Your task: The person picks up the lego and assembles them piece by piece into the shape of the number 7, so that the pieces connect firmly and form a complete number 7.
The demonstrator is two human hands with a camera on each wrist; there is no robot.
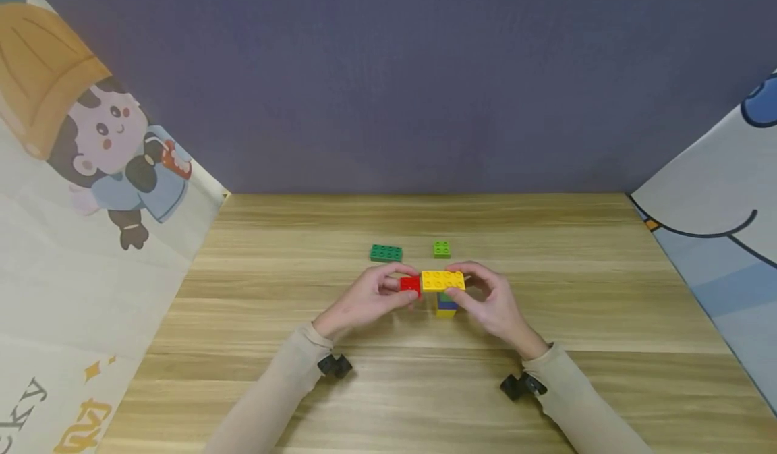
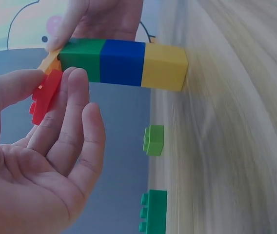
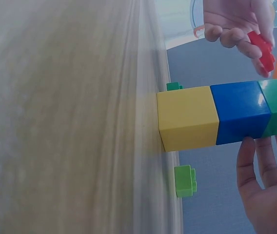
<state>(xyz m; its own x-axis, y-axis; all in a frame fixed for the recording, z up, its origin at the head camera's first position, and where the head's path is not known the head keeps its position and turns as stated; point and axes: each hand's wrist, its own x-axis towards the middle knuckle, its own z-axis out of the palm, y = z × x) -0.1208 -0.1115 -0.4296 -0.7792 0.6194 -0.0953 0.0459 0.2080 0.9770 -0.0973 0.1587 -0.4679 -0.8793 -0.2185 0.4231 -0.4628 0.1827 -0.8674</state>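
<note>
A tower of a yellow, a blue and a green block [image 2: 80, 58] stands upright on the table, the green one uppermost. Across its top lies a long yellow brick [image 1: 443, 280], which overhangs to the left. My right hand [image 1: 499, 305] pinches this brick, thumb on the near side and a finger behind; its other fingers hang beside the tower. Between thumb and fingertips, my left hand [image 1: 369, 295] holds a small red brick [image 2: 46, 97] just left of the yellow brick's end. Whether the red and yellow bricks touch cannot be made out.
Behind the hands, a dark green brick [image 1: 386, 253] lies to the left and a small light green brick [image 1: 442, 249] to the right on the wooden table [image 1: 425, 400]. A dark panel [image 1: 388, 83] rises at the table's back edge, with printed sheets on both sides.
</note>
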